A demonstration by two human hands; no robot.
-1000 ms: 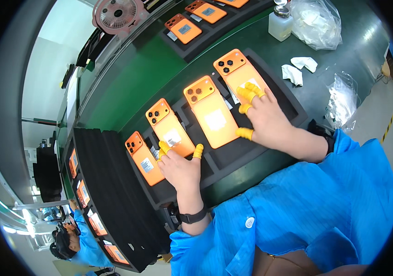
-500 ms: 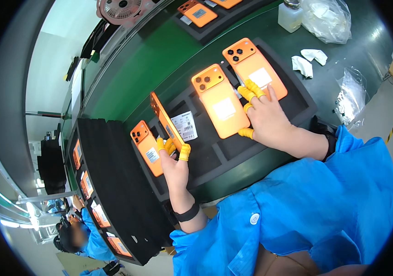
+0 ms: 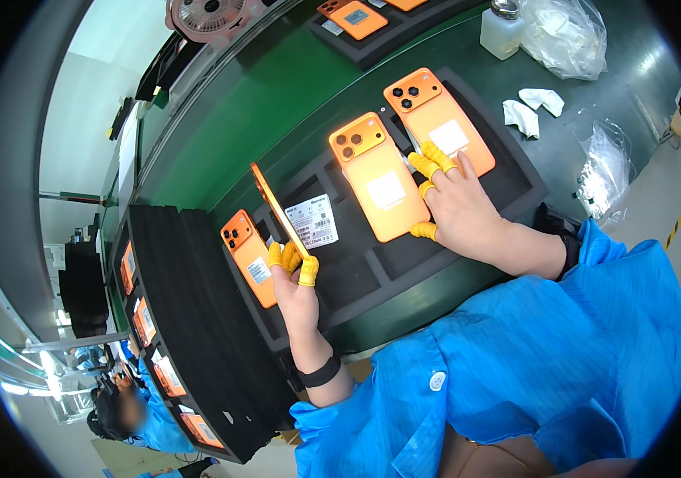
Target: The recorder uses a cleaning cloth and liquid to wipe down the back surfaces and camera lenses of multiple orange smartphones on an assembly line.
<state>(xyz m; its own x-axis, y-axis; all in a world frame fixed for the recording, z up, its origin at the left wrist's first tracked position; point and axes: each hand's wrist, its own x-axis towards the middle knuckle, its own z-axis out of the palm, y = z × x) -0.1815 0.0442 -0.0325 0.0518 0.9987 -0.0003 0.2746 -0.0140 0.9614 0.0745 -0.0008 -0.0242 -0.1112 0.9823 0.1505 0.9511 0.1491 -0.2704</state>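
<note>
My left hand (image 3: 297,288), with yellow finger cots, grips an orange smartphone (image 3: 280,209) by its lower end. That phone stands on edge, its narrow side toward me, over the black foam tray (image 3: 340,275). Beside it lies a white printed label card (image 3: 313,222). Left of it, another orange phone (image 3: 246,256) rests in the tray with a label on its back. My right hand (image 3: 460,209), also in yellow finger cots, is closed on the lower right edge of a third orange phone (image 3: 379,177), which bears a white square sticker. Farther right lies one more orange phone (image 3: 440,119).
Stacked black foam trays (image 3: 213,319) with phones stand at the left. A second tray (image 3: 372,48) with phones lies at the back. A dispenser bottle (image 3: 502,32), plastic bags (image 3: 565,36) and crumpled white pieces (image 3: 522,118) sit at the right. A co-worker (image 3: 121,414) is at lower left.
My left hand has shifted slightly left, turning its phone more edge-on, so more of the label card shows. My right hand keeps its place on its phone.
</note>
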